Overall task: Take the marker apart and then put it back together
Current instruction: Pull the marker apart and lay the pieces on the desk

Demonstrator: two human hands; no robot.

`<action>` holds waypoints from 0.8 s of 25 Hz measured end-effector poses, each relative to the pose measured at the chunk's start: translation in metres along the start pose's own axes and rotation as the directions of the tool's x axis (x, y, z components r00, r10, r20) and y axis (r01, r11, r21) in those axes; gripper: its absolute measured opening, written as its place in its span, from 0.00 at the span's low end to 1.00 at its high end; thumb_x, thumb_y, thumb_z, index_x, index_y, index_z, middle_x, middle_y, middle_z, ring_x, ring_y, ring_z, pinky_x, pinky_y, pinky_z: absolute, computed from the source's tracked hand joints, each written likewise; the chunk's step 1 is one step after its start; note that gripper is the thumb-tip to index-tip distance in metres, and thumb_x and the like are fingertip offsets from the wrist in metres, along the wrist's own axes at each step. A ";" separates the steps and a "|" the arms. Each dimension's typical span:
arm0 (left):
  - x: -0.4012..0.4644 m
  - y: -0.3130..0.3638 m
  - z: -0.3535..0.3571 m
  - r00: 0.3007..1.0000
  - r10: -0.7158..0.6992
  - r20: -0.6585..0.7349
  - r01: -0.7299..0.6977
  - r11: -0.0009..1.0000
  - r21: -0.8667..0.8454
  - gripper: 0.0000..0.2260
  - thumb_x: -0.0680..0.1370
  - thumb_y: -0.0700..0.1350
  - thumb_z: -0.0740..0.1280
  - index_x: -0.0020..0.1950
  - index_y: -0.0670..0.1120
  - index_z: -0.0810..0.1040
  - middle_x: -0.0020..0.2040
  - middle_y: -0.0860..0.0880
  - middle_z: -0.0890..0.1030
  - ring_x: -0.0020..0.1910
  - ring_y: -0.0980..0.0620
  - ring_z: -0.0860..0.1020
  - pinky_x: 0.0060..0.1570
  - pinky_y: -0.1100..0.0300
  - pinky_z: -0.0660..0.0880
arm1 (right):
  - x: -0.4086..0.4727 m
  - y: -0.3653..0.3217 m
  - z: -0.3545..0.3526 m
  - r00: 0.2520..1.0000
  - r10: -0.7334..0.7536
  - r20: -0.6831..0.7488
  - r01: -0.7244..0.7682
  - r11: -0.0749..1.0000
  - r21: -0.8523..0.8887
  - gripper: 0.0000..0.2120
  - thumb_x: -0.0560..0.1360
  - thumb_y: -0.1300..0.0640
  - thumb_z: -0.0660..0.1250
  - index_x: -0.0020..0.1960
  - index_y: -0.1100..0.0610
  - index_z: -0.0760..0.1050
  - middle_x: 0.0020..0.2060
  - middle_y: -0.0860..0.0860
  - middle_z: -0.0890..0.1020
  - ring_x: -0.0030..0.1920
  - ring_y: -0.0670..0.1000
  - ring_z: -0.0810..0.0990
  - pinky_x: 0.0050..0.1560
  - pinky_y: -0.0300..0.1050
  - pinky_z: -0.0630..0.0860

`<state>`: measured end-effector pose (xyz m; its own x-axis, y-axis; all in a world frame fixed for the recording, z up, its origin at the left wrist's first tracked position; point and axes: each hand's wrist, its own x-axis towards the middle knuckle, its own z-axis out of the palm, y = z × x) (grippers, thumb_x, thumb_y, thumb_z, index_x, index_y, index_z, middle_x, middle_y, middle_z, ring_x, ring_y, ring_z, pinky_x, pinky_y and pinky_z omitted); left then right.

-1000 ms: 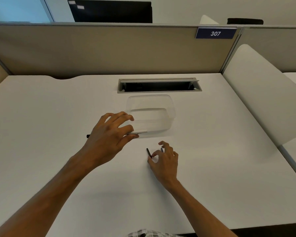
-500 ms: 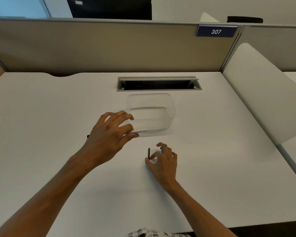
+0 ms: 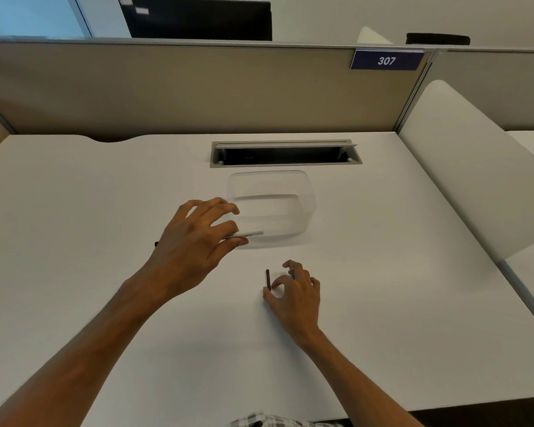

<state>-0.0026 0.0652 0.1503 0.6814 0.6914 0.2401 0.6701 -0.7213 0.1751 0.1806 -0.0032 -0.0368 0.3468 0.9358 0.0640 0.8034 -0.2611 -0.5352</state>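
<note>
My left hand (image 3: 195, 241) holds the white marker barrel (image 3: 249, 234) between thumb and fingers, level and just above the desk in front of the clear container; its dark tip (image 3: 156, 243) pokes out on the left of the hand. My right hand (image 3: 293, 292) rests on the desk nearer to me and pinches the lower end of a thin dark rod (image 3: 268, 279), the marker's inner piece, which points away from me. The two hands are apart.
A clear plastic container (image 3: 309, 198) stands on the white desk (image 3: 74, 195) just beyond the left hand. Behind it is an open cable slot (image 3: 285, 154). A beige partition (image 3: 167, 87) closes the back and a white panel (image 3: 475, 167) stands at the right.
The thin dark rod has swung from leaning left to pointing straight away from me, and my right hand has shifted slightly. My left hand has kept still with the barrel.
</note>
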 end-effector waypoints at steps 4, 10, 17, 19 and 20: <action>0.001 0.002 -0.001 1.000 0.001 0.011 -0.001 1.000 0.003 0.15 0.76 0.52 0.60 0.47 0.44 0.82 0.62 0.43 0.78 0.64 0.42 0.73 0.63 0.43 0.66 | -0.001 -0.002 -0.002 0.999 -0.002 -0.048 0.003 1.000 0.022 0.15 0.69 0.39 0.71 0.44 0.51 0.82 0.63 0.45 0.75 0.56 0.47 0.77 0.61 0.46 0.67; 0.002 0.005 0.002 1.000 0.030 0.001 -0.030 1.000 0.004 0.16 0.78 0.53 0.59 0.46 0.46 0.81 0.62 0.45 0.78 0.65 0.45 0.73 0.63 0.45 0.66 | 0.002 -0.007 -0.019 0.983 -0.071 -0.167 0.092 0.988 0.120 0.10 0.72 0.46 0.72 0.46 0.52 0.82 0.60 0.47 0.78 0.51 0.48 0.80 0.57 0.44 0.69; 0.001 0.018 0.011 0.998 -0.054 -0.024 0.051 0.993 -0.106 0.17 0.78 0.54 0.58 0.50 0.45 0.82 0.63 0.45 0.77 0.66 0.46 0.70 0.63 0.48 0.66 | 0.005 -0.029 -0.066 0.980 -0.109 -0.168 0.185 0.818 0.544 0.04 0.75 0.51 0.69 0.50 0.44 0.77 0.50 0.37 0.80 0.48 0.40 0.80 0.45 0.38 0.76; 0.001 0.028 0.016 0.994 -0.091 -0.061 0.082 0.987 -0.141 0.18 0.79 0.55 0.57 0.51 0.45 0.81 0.65 0.45 0.75 0.69 0.46 0.68 0.65 0.48 0.65 | 0.002 -0.040 -0.078 0.989 -0.120 -0.092 0.151 0.752 0.642 0.04 0.76 0.48 0.66 0.50 0.41 0.77 0.49 0.35 0.81 0.51 0.39 0.80 0.48 0.35 0.74; 0.002 0.032 0.017 0.991 -0.105 -0.081 0.091 0.984 -0.155 0.18 0.78 0.55 0.57 0.52 0.45 0.81 0.66 0.45 0.75 0.70 0.46 0.67 0.65 0.47 0.65 | -0.001 -0.045 -0.082 0.991 -0.131 -0.039 0.122 0.715 0.689 0.05 0.76 0.48 0.64 0.50 0.40 0.78 0.49 0.36 0.83 0.53 0.40 0.80 0.49 0.33 0.74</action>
<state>0.0255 0.0441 0.1398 0.5814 0.7575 0.2969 0.6760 -0.6528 0.3418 0.1842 -0.0115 0.0564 0.2571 0.9519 0.1669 0.2832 0.0909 -0.9547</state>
